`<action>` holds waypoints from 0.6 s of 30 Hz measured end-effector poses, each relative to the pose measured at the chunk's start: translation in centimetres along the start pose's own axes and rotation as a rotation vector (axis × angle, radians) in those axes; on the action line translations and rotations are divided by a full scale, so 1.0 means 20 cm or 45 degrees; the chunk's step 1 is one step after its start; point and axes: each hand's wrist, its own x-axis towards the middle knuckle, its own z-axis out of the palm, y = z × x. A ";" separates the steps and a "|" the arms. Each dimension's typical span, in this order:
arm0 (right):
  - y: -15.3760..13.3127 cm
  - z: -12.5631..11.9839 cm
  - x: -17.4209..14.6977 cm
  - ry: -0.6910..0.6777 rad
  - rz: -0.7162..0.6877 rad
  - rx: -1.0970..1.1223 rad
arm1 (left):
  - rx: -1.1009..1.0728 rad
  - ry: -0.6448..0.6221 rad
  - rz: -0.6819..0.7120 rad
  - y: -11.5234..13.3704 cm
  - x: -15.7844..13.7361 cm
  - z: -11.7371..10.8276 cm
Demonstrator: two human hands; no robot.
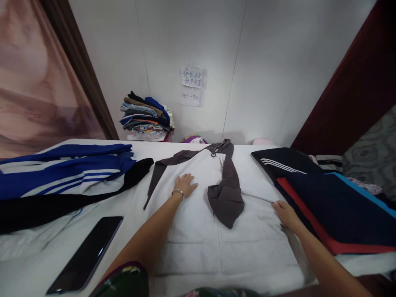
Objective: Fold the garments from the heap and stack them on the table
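Mid-frame, we seem to be folding the grey-sleeved jacket (192, 231), left hand (185, 185) flat, right hand (285, 213) pinching its side; the left-of-centre sleeve (157, 175) probably needs tucking.

Pale grey wall (269, 74) with handwritten paper notes (193, 77), pinkish curtain (37, 82) left, dark red surface (355, 90) right.

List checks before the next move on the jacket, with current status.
1. Left hand flat on the jacket: ok.
2. Right hand holding the jacket's edge: ok.
3. Right-hand sleeve laid over the front: ok.
4. Left-hand sleeve laid over the front: not ok, it lies out to the side.
5. Phone apart from the jacket: ok.
6. Underside free of creases: cannot tell, hidden.
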 end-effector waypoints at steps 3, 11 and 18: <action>-0.01 0.02 -0.02 -0.013 -0.048 -0.052 | -0.066 0.010 -0.014 0.01 0.01 -0.01; 0.09 0.01 -0.12 -0.076 -0.088 -0.212 | -0.090 0.289 -0.333 -0.26 -0.03 -0.34; 0.09 0.09 -0.17 0.007 -0.024 -0.392 | -0.099 0.293 -0.794 -0.50 0.04 -0.46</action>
